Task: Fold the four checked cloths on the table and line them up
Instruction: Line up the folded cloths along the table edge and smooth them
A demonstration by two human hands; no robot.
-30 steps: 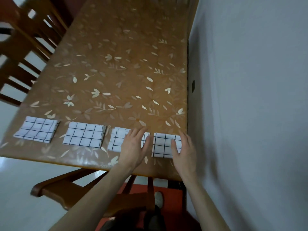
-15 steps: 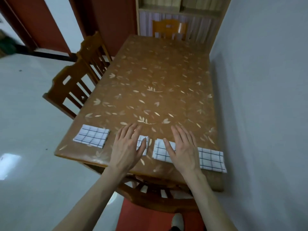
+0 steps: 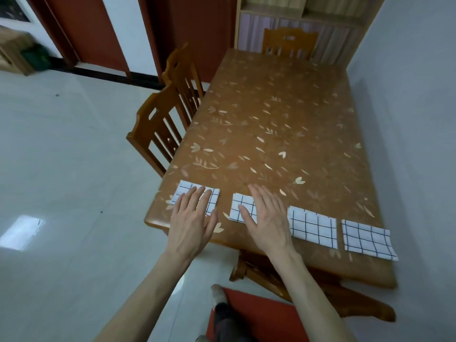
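Four folded checked cloths sit in a row along the near edge of the bench [image 3: 283, 114], both hands flat on the two at the left end.

The left hand [image 3: 191, 222] lies with straight fingers on the first cloth [image 3: 183, 191], at the bench's near left corner; the right hand [image 3: 267, 223] presses flat on the second cloth [image 3: 240, 207] just beside it. The third cloth [image 3: 312, 227] and fourth cloth [image 3: 367, 239] lie untouched further right along the same edge, nearer the right hand. The row's long axis follows the bench edge, so any final straightening looks to run sideways. Count: four cloths, two hands, neither gripping anything.
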